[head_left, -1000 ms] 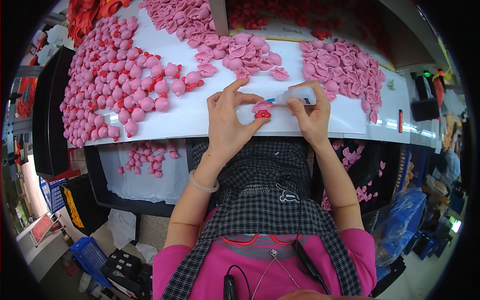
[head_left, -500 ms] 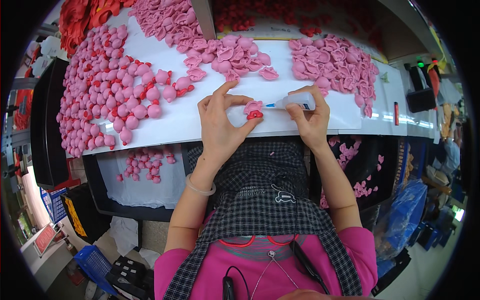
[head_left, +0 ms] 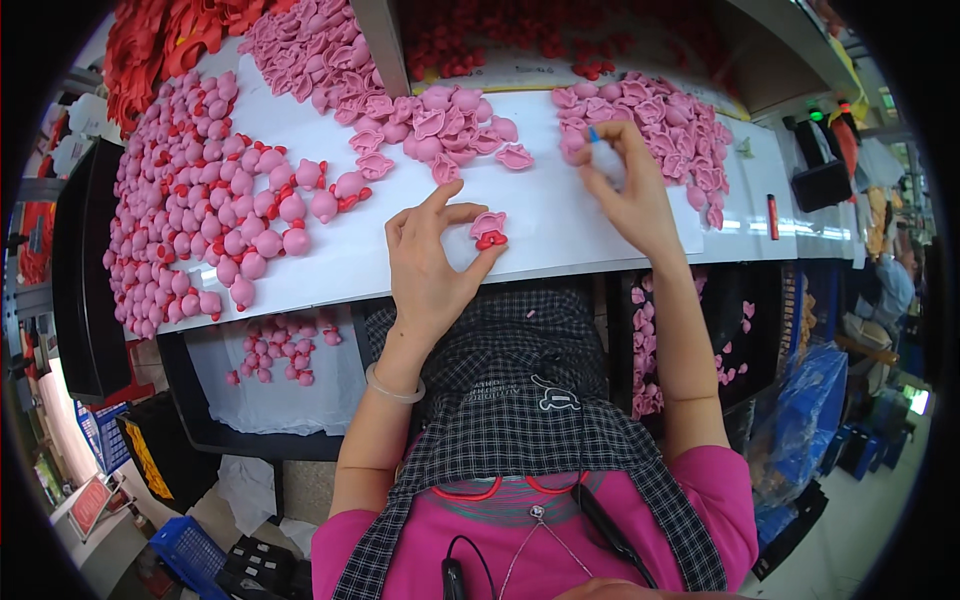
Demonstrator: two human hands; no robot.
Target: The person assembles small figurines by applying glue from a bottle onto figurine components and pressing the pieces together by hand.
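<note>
Between the thumb and fingers of my left hand [head_left: 430, 262] is a small pink hollow half-shell [head_left: 488, 223], its open side showing. A red bow-shaped piece [head_left: 491, 240] sits at its lower edge, by the thumb tip. My right hand [head_left: 642, 205] is closed around a small glue bottle [head_left: 607, 166], slightly blurred, whose blue tip points up and away. That bottle is held in front of the right pile of pink half-shells [head_left: 670, 125], apart from the left hand. Another pile of pink half-shells [head_left: 440, 120] lies beyond my left hand.
Many round pink pieces with red bows [head_left: 215, 205] cover the table's left side. Red strips [head_left: 150, 60] are heaped at the far left. A shelf [head_left: 770, 45] overhangs the back. A red pen-like stick [head_left: 772, 217] lies at right. Below the edge are a lined tray [head_left: 290, 400] and a dark bin [head_left: 715, 310].
My right hand has drawn the glue bottle away from the half-shell, and its tip has swung from pointing left to pointing up. The left hand still holds the half-shell with the red bow.
</note>
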